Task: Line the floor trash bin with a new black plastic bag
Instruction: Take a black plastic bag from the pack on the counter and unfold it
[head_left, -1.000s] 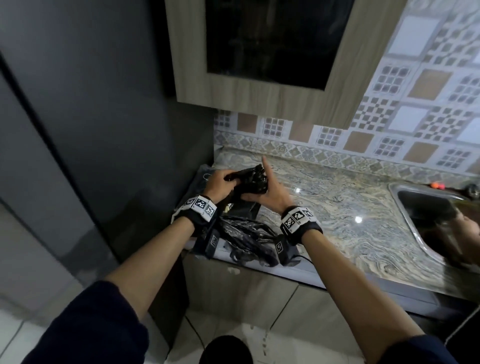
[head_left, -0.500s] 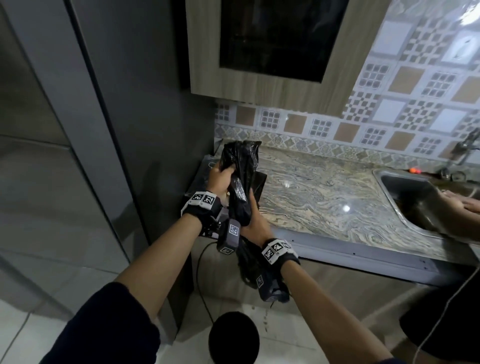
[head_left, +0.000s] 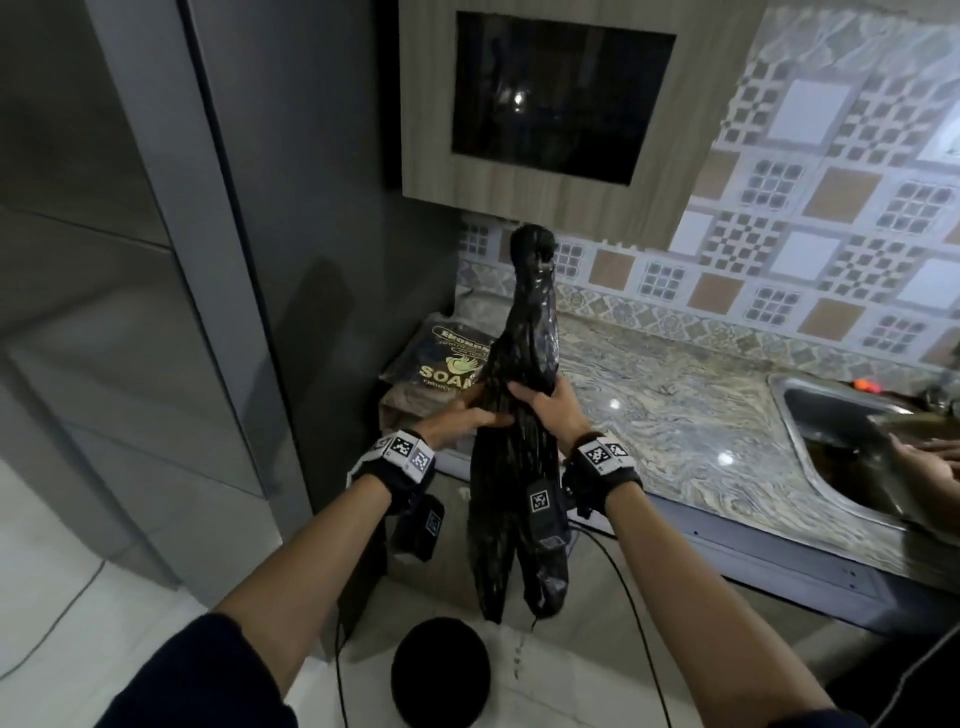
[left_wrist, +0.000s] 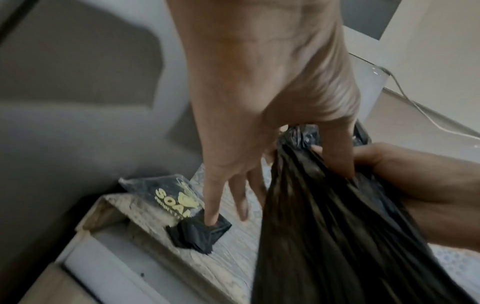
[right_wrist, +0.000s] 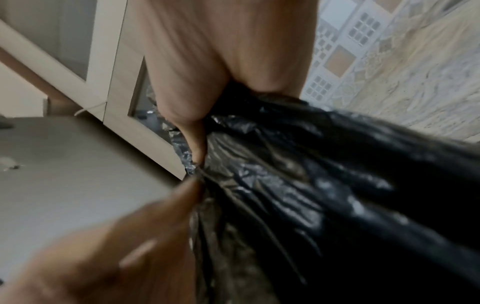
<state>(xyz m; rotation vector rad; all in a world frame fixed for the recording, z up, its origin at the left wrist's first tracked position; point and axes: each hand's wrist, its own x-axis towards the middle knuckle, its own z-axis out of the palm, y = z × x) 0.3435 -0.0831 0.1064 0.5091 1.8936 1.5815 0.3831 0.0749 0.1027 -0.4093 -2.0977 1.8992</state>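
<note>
A black plastic bag (head_left: 519, 467) is pulled out long and narrow. It stands upright in front of the counter edge, its top (head_left: 532, 244) above my hands and its lower end hanging toward the floor. My left hand (head_left: 467, 415) pinches the bag's middle from the left between thumb (left_wrist: 335, 158) and fingers. My right hand (head_left: 548, 402) grips the same stretch from the right, with the bag (right_wrist: 311, 185) bunched in its fist. No trash bin can be made out in any view.
A pack with gold lettering (head_left: 452, 364) and a small folded black bag (left_wrist: 200, 232) lie on the marble counter (head_left: 675, 415). A grey fridge (head_left: 156, 312) stands left, a sink (head_left: 857, 447) with another person's hand (head_left: 930, 462) right. A dark round shape (head_left: 441, 670) sits low.
The bag went from a crumpled bundle on the counter to a long upright strip. Both hands lifted it off the counter and now hold its middle.
</note>
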